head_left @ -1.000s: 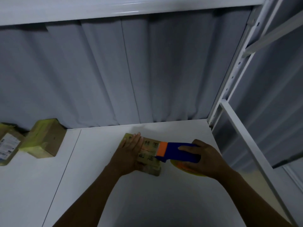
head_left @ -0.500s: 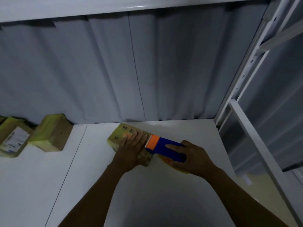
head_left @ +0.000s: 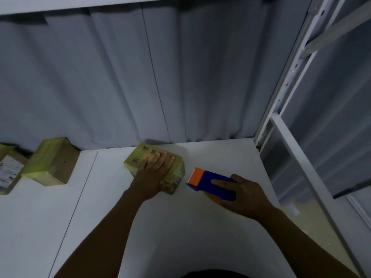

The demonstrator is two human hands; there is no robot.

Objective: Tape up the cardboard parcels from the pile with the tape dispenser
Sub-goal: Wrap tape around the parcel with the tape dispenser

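One risk I see: the small yellow-taped cardboard parcel, at the back of the white bench under my left hand with its straight fingers, may slide if the blue-and-orange tape dispenser, gripped just beside it by my right hand, tugs sideways.

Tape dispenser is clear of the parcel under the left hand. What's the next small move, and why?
Probably turn the parcel under the left hand to offer another side. That hand lies flat on top, while the right hand grips the tape dispenser, orange end facing the parcel across a gap of bare table, so nothing blocks the turn.
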